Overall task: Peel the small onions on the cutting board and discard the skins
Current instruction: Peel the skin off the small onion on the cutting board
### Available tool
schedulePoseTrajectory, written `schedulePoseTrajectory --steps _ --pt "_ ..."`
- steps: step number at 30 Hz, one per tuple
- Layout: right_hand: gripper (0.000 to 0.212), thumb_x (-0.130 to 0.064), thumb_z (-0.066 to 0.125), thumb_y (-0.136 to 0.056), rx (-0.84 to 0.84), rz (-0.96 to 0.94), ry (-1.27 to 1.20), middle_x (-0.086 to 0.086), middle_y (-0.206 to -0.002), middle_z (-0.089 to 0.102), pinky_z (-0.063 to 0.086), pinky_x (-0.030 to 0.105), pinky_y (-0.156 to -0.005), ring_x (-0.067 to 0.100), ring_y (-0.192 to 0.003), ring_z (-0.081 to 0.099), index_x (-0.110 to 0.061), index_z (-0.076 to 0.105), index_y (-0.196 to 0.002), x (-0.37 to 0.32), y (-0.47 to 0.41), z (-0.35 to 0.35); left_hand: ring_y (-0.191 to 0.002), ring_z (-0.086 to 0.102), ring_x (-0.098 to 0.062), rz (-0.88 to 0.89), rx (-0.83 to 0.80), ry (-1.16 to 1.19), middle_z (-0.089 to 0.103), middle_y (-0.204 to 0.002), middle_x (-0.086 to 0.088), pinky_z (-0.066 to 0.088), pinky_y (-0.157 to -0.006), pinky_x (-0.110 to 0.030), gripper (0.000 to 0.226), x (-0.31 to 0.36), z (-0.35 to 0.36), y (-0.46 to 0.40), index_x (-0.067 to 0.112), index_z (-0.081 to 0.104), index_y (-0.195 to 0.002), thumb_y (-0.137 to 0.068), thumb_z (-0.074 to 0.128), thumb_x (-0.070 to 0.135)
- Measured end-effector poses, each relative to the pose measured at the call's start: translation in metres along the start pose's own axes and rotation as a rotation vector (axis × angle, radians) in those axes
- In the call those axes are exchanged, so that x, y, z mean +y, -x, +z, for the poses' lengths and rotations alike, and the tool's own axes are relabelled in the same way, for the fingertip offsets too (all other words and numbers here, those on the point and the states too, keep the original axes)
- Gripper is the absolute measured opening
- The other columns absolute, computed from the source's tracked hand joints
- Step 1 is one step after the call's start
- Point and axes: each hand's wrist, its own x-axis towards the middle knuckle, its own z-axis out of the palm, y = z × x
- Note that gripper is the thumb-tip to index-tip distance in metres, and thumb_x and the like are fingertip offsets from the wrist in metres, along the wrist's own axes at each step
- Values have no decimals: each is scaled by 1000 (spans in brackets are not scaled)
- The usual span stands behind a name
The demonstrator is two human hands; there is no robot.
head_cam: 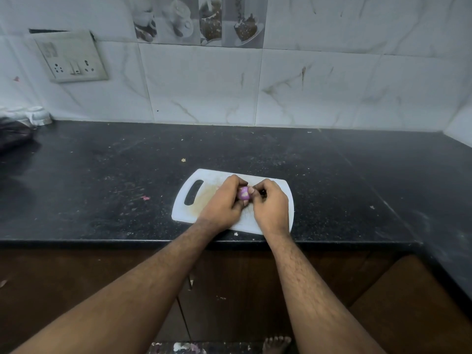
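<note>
Over cutting board (204, 178): both hands' fingers (251, 190) pinch onion (243, 193).

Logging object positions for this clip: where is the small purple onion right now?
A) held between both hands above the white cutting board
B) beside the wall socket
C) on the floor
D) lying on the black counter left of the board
A: the onion sits pinched between the left hand and right hand, over the white cutting board.
</note>
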Motion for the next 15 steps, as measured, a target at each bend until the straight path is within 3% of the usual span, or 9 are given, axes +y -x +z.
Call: schedulePoseTrajectory --steps 5,8,15 --pt "6 -19 54 -100 -57 -66 182 -5 -98 63 52 42 -74 18 -89 58 -18 57 -96 -8 4 0 -97 62 -9 -29 22 38 63 -104 3 47 -83 -17 26 0 1 0 12 53 -113 -92 69 10" --pt "10 -17 50 -99 -135 -70 316 -2 -108 57 45 38 -74 21 -97 54 -15 55 -107 -13 5 -1 -94 61 -4 -34 36 53 63 -103 5 45 -79 -10 29 2 -1 0 11 54 -111 -89 72 10" --pt "13 -14 51 -97 -131 19 363 1 -108 58 45 37 -75 22 -97 57 -14 53 -110 -13 4 2 -99 63 -9 -37 34 18 66 -109 3 48 -84 -20 28 0 0 -1 15 54 -111 -91 72 15"
